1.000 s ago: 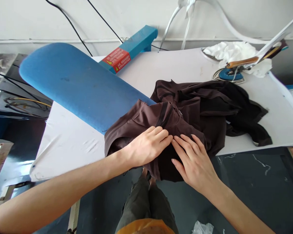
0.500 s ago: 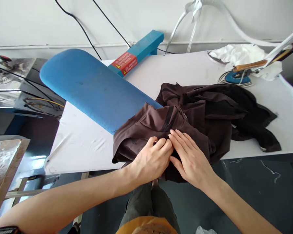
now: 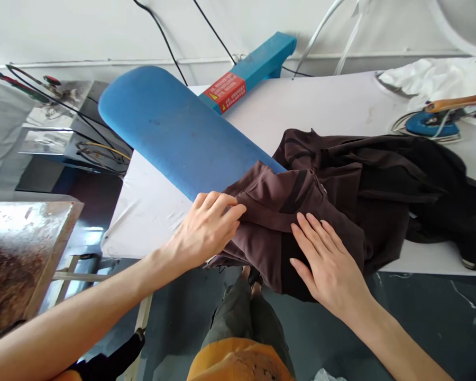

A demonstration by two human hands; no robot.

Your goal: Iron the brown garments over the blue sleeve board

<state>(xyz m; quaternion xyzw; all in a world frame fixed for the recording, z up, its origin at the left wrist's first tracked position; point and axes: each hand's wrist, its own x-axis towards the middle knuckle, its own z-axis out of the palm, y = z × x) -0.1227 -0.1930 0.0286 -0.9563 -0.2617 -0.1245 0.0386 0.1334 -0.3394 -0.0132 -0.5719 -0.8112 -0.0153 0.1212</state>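
Observation:
A dark brown garment [image 3: 289, 196] with black stripes and black panels is draped over the lower right end of a blue padded board [image 3: 174, 132]. My left hand [image 3: 208, 227] is at the garment's left edge, its fingers curled and closed on the cloth. My right hand [image 3: 327, 264] rests flat on the garment's front part, fingers stretched out and a little apart. Part of the cloth hangs over the table's front edge. The black end of the garment lies bunched to the right.
An iron [image 3: 432, 124] with a wooden handle stands at the right of the white table [image 3: 138, 206], close to crumpled white cloth [image 3: 436, 79]. Behind the board is a blue metal arm [image 3: 257, 63] with a red warning label. Metal equipment [image 3: 59, 127] with cables stands left.
My left hand has moved left, away from my right hand, to the garment's edge. My right hand has stayed on the cloth, its fingers spread slightly more. The view has shifted left.

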